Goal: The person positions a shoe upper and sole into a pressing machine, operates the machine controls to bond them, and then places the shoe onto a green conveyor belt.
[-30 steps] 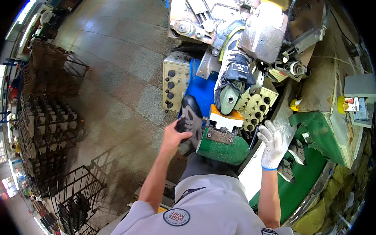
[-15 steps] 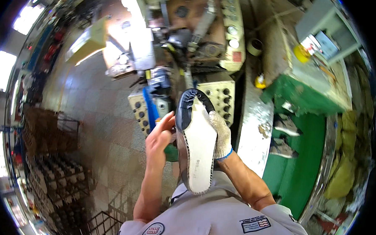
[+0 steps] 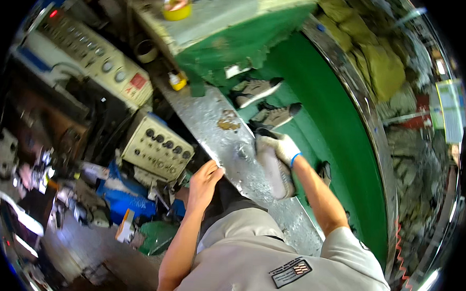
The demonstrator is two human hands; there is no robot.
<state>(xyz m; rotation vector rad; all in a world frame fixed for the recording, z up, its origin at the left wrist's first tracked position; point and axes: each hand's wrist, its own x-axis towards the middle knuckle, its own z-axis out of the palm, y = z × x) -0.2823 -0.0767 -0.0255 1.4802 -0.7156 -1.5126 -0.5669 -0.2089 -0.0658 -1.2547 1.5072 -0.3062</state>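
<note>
A white work glove with a blue cuff covers my right hand (image 3: 278, 146). It grips a grey-beige shoe (image 3: 276, 174) at its dark toe end, tilted over the edge between the metal ledge and the green surface. My bare left hand (image 3: 204, 184) is at the near-left edge of the metal ledge (image 3: 192, 115), fingers curled together; whether anything is between them is hidden. Two more shoes, a far one (image 3: 256, 90) and a nearer one (image 3: 277, 116), lie on the green surface (image 3: 327, 134), just beyond the held shoe.
On the left stand a beige control box with black knobs (image 3: 159, 148) and a longer control panel (image 3: 91, 53). A small yellow bottle (image 3: 177, 81) sits at the ledge's far end. A dark metal rim (image 3: 371, 125) bounds the green surface, with olive sacks (image 3: 374, 68) beyond it.
The view has swung right. My right hand has carried the shoe from in front of me over to the green surface, turning its white sole out of sight. My left hand has come away from it.
</note>
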